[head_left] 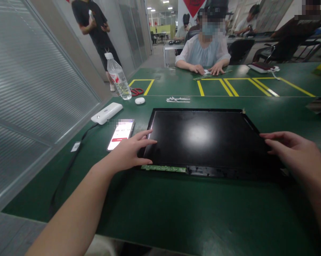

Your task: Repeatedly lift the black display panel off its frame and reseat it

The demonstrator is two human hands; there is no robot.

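A black LCD display panel (176,142) lies flat on the green table, its dark screen reflecting a bright spot. Along its near edge runs a green circuit board strip (164,169), left of a bare black stretch of frame. My left hand (132,151) is at the panel's left edge, fingers spread and their tips on or just over the border. At the right edge, my right hand (293,147) has thumb and index finger closed together on the panel's rim; its other fingers are curled and partly hidden.
Left of the panel lie a lit phone (120,135), a white power bank (107,113) with a black strap, a white earbud case (140,101), a water bottle (119,78) and red-handled scissors (136,91). Small metal strips (178,100) lie behind it. A co-worker (205,53) sits opposite.
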